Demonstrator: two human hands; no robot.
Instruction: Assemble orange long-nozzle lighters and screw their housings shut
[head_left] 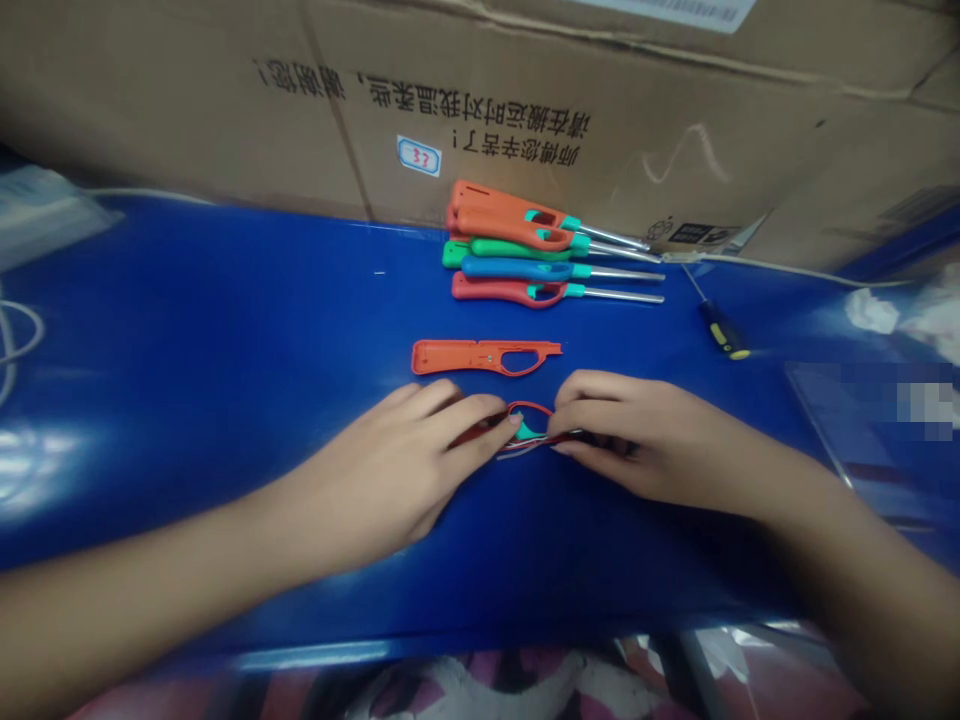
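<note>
Both hands grip one red lighter half-shell [531,407], which holds a teal trigger [527,430] and thin wires. My left hand [427,450] pinches its left part, thumb and fingertips beside the trigger. The fingers of my right hand [630,430] are closed round its right end, hiding most of that end. Just beyond my hands an empty orange half-shell [450,357] lies on the blue table [225,300], its inner side up.
Several long lighters [517,267] with metal tubes are stacked in front of a large cardboard box [300,130]. A black and yellow screwdriver [724,330] lies at the right. White cable [11,340] and plastic wrapping [45,215] are at the far left.
</note>
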